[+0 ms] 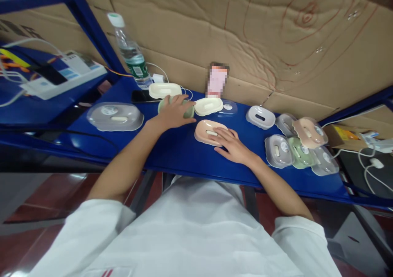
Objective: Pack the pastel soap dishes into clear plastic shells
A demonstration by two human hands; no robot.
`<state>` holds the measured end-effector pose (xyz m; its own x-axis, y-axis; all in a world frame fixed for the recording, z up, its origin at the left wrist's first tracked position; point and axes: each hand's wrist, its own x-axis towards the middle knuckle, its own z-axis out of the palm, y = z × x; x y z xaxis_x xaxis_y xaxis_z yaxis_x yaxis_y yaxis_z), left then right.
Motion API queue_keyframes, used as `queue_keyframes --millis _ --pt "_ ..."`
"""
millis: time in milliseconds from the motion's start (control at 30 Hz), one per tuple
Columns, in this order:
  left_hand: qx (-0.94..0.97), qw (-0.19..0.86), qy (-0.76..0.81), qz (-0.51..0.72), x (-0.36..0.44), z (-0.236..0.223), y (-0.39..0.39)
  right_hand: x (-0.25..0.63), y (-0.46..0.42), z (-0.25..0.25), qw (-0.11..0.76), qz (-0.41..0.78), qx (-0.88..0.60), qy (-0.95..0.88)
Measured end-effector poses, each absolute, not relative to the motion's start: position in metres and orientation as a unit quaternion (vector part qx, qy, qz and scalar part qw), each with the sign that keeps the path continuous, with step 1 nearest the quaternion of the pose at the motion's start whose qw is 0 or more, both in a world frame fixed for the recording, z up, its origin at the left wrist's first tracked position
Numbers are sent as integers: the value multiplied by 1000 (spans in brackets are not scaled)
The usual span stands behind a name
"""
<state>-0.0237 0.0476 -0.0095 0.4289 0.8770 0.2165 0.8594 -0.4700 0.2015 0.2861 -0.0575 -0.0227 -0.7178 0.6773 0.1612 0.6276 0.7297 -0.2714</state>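
My left hand [174, 112] lies over a green oval soap dish [188, 111], fingers spread and the thumb pointing right. My palm hides most of that dish. On the right, my right hand [233, 145] rests on the right end of a peach soap dish [202, 132], fingers stretched across its top and thumb apart at the near side. A pale oblong piece [211, 132] sits in its middle, close to my fingertips. Behind my hands are a cream dish [208, 106] and another cream dish [165, 90]. A clear lid [229, 108] with a round label lies beside the former.
A white dish [260, 117] and several lidded dishes [278, 151] are grouped at the right. At the left lies a clear-covered dish [115, 116]. A water bottle [135, 60] and a pixelated phone-like object [217, 80] stand by the cardboard wall [190, 35]. The blue table [181, 156] ends near my body.
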Motion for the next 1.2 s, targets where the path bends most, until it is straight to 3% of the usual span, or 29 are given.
queue_keyframes --millis 400,700,967,1200 --pt "799 125 588 10 -58 19 37 289 -54 -26 145 107 -349 -919" --pt "767 -13 601 225 -42 16 39 300 -39 -46 185 98 -406 -890" --pt "837 -43 522 160 -25 -2 33 296 -44 -45 175 109 -384 -900" --pt "877 1 458 144 -25 -12 36 298 -44 -42 179 102 -382 -901"
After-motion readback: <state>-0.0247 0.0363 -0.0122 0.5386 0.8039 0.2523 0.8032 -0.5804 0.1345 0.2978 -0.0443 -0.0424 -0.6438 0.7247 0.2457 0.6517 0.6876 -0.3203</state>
